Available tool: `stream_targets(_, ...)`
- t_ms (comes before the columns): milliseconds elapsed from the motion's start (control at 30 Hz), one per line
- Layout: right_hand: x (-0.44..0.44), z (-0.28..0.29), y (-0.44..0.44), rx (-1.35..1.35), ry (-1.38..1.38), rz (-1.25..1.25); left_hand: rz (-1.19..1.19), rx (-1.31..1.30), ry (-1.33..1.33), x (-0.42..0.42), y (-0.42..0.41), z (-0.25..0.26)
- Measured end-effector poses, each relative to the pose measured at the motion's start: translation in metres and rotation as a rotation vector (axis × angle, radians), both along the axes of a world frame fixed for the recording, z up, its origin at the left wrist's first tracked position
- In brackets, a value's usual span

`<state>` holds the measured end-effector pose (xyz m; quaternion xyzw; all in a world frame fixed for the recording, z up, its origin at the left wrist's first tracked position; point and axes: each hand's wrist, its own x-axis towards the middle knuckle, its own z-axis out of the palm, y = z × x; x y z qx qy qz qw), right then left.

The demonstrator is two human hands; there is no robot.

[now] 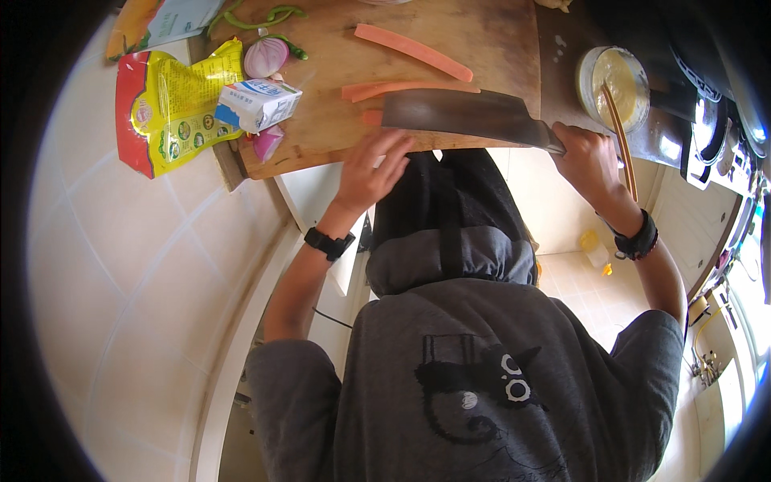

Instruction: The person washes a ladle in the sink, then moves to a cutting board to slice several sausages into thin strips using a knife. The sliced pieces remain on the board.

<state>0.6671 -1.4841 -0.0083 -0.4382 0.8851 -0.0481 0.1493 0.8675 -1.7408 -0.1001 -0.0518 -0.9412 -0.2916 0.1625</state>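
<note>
My right hand (587, 158) is closed around the handle of a cleaver (455, 114), whose wide blade lies nearly flat over the near edge of a wooden cutting board (319, 120). Beneath and beside the blade are a carrot piece (372, 117), partly hidden, and long carrot slices (385, 90). Another carrot strip (415, 51) rests farther back on the board. My left hand (376, 165) is at the board's near edge, close to the blade's left end, fingers slightly spread; nothing shows in it. Whether its fingertips touch the blade or the carrot piece, I cannot tell.
On the board's left are a halved red onion (266, 57), an onion piece (268, 143), green peppers (259, 24) and a small carton (259, 103). A yellow-red packet (181, 111) lies beside it. At right, a bowl of batter (617, 90) holds chopsticks (620, 135) near my right hand.
</note>
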Motion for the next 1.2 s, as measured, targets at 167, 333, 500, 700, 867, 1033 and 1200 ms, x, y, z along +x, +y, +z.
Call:
stream_targets(167, -0.004, 0.000, 0.002, 0.008, -0.041, -0.031, 0.401, 0.107, 0.019, -0.022, -0.027, 0.013)
stream_targets(333, -0.011, 0.011, -0.004, 0.053, -0.154, -0.104, 0.201, 0.066, 0.027, -0.062, -0.055, 0.030)
stream_targets(500, -0.023, 0.017, -0.002, 0.070, -0.267, -0.183, 0.291, 0.427, -0.192, -0.080, -0.059, 0.038)
stream_targets(700, -0.026, 0.018, 0.004, 0.017, -0.252, -0.084, 0.294, 0.515, -0.407, -0.095, -0.066, 0.028)
stream_targets(867, -0.022, 0.026, 0.003, 0.059, -0.350, -0.010, 0.364, 0.453, -0.462, -0.097, -0.068, 0.018)
stream_targets(1033, -0.014, 0.022, 0.012, 0.010, -0.358, 0.000, 0.417, 0.370, -0.453, -0.098, -0.074, 0.011)
stream_targets(1200, -0.003, 0.024, 0.028, -0.033, -0.391, -0.122, 0.520, 0.178, -0.456, -0.095, -0.068, 0.015)
